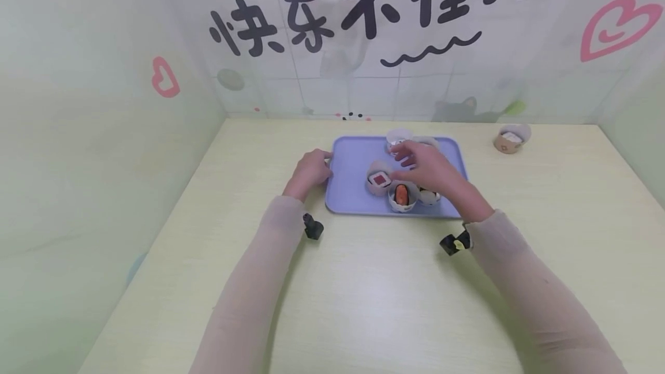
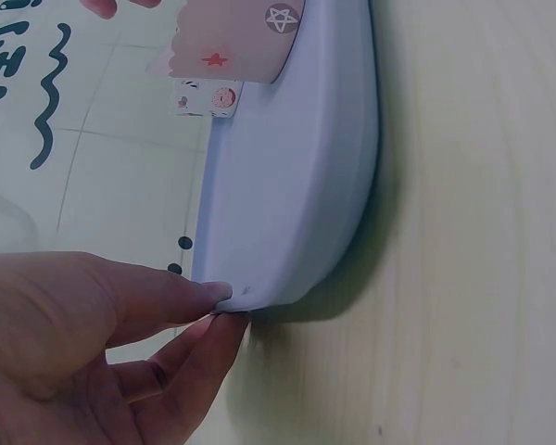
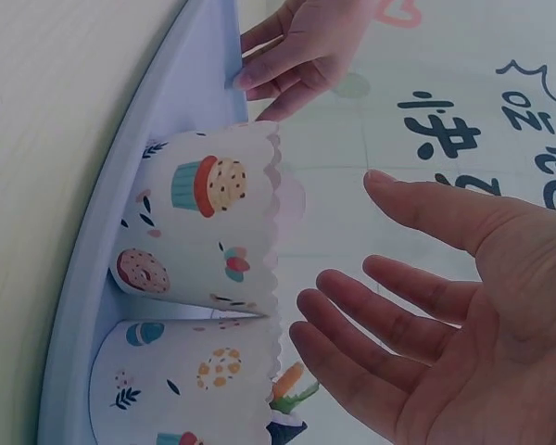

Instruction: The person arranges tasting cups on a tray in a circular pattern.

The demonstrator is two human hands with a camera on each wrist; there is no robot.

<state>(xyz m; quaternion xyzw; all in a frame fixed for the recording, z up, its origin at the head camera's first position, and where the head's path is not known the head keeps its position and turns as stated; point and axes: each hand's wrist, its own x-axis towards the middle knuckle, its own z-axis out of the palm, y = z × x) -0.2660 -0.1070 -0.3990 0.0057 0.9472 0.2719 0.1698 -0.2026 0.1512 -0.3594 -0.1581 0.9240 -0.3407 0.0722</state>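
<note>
A blue tray lies on the table with several paper cups on its middle and right side. My left hand pinches the tray's left rim between thumb and fingers, seen closely in the left wrist view. Over the cups hovers my right hand, its fingers spread and holding nothing. Below its thumb, a pinkish cup holds a white-rimmed sushi roll with a red centre. Beside it, a cup with cupcake prints holds an orange-topped piece of sushi. The right hand partly hides the other cups.
Another paper cup with something white inside stands on the table right of the tray. A wall covering with large black characters and pink hearts rises behind the table. Pale walls stand at both sides.
</note>
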